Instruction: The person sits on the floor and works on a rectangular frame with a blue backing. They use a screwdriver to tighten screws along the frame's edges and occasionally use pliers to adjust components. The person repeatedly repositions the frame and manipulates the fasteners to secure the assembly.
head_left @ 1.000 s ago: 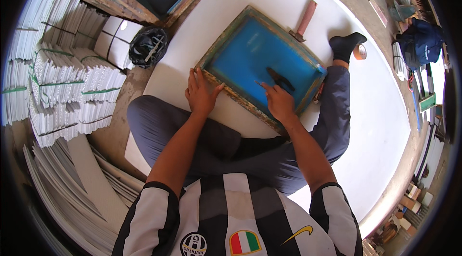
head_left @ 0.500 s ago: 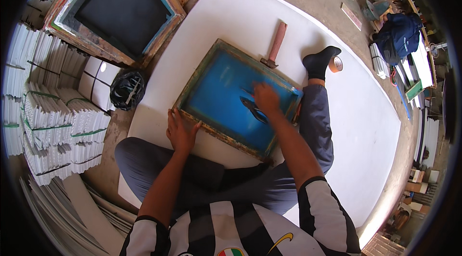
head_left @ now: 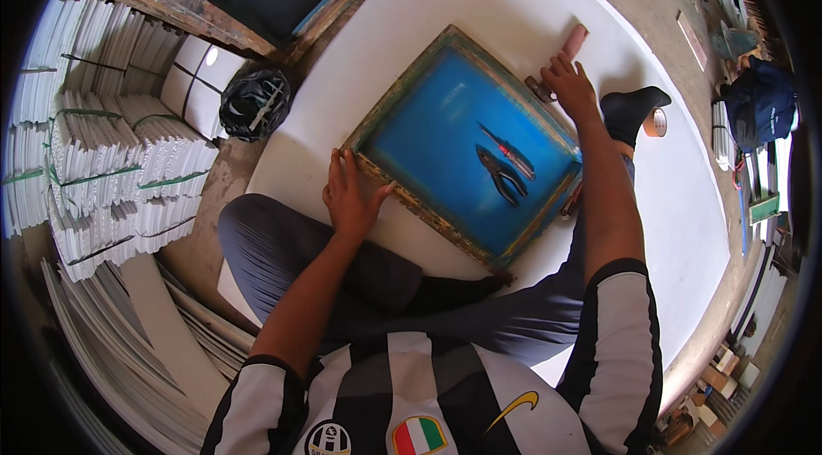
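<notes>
A wooden frame (head_left: 402, 65) with a blue screen (head_left: 419, 134) stretched in it lies on a white board before me. Against its near-left corner rests my left hand (head_left: 353, 202), fingers spread and thumb along the edge. Beyond the far-right side, my right hand (head_left: 572, 91) is closed around the handle of a hammer (head_left: 576, 41), close to its head; part of the handle is hidden under the fingers. Black pliers (head_left: 499, 174) and a screwdriver (head_left: 511, 155) with a red and clear-looking handle lie side by side on the blue screen.
A roll of brown tape (head_left: 655, 123) stands beside my outstretched foot (head_left: 634, 108). To the left are a black plastic bag (head_left: 255, 104) and tied stacks of white sheets (head_left: 128, 155). Another, dark-screened frame (head_left: 334, 5) lies at the far left. The white board (head_left: 685, 224) extends right.
My right hand has left the blue screen, where the screwdriver now lies, and moved outward onto the hammer. The left hand stays at the frame's corner. The whole view has shifted.
</notes>
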A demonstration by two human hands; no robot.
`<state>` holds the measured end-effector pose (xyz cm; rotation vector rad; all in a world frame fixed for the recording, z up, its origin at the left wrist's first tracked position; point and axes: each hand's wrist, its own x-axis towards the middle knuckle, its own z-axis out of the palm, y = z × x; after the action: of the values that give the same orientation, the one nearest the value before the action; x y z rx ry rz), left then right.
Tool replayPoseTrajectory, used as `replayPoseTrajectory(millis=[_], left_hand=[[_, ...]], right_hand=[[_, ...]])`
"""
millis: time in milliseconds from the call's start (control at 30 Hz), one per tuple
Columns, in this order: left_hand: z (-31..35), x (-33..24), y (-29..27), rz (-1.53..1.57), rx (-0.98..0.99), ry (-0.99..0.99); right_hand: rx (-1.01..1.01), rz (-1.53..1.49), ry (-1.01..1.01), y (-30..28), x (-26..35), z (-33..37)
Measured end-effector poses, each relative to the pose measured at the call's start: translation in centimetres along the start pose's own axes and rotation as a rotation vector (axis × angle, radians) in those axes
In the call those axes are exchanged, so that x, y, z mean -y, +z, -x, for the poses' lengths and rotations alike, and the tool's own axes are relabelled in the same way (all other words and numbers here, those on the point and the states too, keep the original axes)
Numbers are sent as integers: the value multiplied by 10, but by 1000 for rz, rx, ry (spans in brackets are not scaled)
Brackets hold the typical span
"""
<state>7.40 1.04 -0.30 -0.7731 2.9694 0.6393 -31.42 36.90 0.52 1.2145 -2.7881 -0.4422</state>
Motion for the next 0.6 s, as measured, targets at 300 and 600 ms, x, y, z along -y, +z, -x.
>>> replayPoseTrajectory(millis=[300, 600], left_hand=[[2, 0, 1, 74, -49, 26], [1, -5, -6, 104, -41, 6]], right_hand=[[-272, -626, 309, -107, 81, 51], [0, -1559, 476, -150, 202, 136]])
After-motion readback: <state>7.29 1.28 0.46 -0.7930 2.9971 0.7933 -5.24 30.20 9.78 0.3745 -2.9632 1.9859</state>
